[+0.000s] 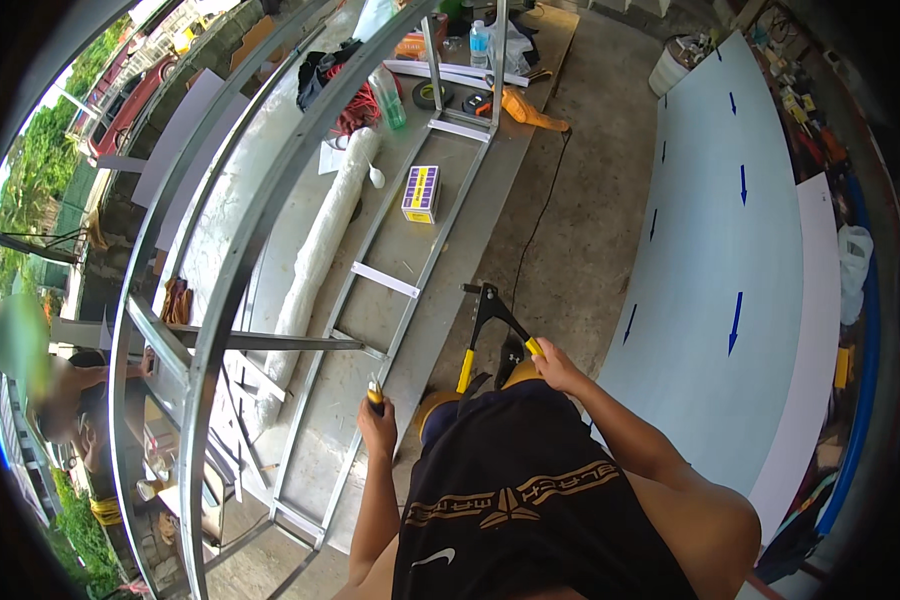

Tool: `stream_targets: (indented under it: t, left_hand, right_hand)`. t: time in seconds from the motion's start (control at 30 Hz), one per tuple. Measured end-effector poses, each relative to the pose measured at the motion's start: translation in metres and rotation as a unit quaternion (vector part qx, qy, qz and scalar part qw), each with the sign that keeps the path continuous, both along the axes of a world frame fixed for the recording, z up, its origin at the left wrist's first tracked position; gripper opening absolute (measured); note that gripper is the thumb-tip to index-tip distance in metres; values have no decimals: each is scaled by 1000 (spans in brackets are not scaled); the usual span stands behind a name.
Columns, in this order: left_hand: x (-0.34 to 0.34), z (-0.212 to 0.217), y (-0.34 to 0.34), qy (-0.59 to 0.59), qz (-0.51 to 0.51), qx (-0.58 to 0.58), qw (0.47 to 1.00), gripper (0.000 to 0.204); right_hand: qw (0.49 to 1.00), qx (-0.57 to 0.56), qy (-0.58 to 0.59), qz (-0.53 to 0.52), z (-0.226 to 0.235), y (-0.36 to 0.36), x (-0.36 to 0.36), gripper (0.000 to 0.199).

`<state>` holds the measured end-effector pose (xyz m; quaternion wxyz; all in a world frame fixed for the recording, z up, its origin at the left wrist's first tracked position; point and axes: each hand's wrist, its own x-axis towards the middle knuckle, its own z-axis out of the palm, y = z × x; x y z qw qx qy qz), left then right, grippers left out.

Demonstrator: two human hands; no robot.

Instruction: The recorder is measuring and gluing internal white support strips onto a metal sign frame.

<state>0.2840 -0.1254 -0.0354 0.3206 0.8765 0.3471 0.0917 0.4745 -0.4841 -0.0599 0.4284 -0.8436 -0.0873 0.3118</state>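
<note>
Where hands (375,420) grip tools, metal frame (370,300), small box (421,193), white roll (315,250) nearby.

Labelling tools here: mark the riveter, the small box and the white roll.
riveter (492,318): head view, black arm near the hinge.
small box (421,193): head view, purple-and-yellow top face.
white roll (320,240): head view, middle of its length.

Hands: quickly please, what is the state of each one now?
Left hand: closed around a small yellow-tipped tool.
Right hand: closed on one yellow handle of the black hand riveter.
</note>
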Motion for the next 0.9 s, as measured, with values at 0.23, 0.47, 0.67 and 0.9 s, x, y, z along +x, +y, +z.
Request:
stream_targets:
  t: [0.23, 0.47, 0.67, 0.9]
  left_hand:
    - [107, 32, -61, -32, 79, -279, 957, 18]
    - [163, 36, -56, -47, 101, -396, 912, 22]
    - [235, 27, -26, -88, 80, -474, 873, 29]
    - [302, 13, 24, -128, 121, -512, 841, 21]
  right_hand:
    - [999, 36, -23, -11, 27, -47, 72, 30]
    - [998, 51, 31, -18, 46, -32, 130, 22]
    - [996, 72, -8, 43, 57, 28, 192, 25]
    - [995, 55, -50, 66, 75, 80, 290, 41]
